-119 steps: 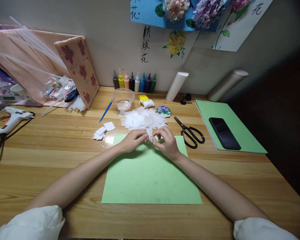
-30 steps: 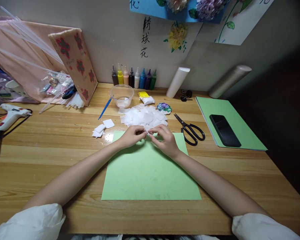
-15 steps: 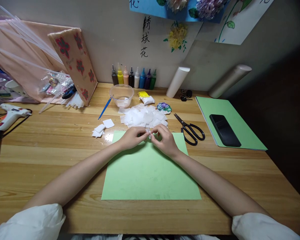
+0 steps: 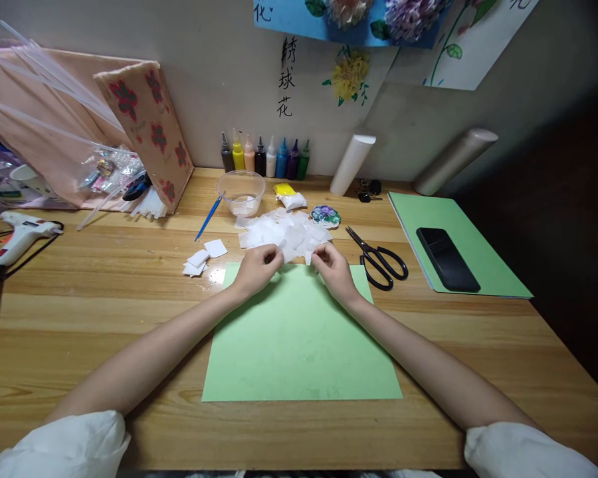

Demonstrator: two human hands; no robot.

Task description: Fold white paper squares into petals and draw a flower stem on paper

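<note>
A light green paper sheet [image 4: 299,338] lies on the wooden table in front of me. Just beyond its far edge sits a heap of white tissue squares [image 4: 285,234]. My left hand [image 4: 256,271] rests at the sheet's far edge, its fingers pinched at the near side of the heap on a white piece. My right hand [image 4: 335,269] is a little apart from it, fingers curled and pinching a small white tissue piece [image 4: 307,256]. Both forearms reach forward over the green sheet.
Black scissors [image 4: 379,257] lie right of the heap, beside a phone [image 4: 447,259] on green paper. A clear bowl [image 4: 240,192], a blue brush [image 4: 208,217], paint bottles [image 4: 265,158] and a paint palette [image 4: 325,215] sit behind. A glue gun [image 4: 17,237] lies far left.
My hands, held together over the sheet's far edge working one small white piece, have moved apart and slightly forward to the edge of the tissue heap.
</note>
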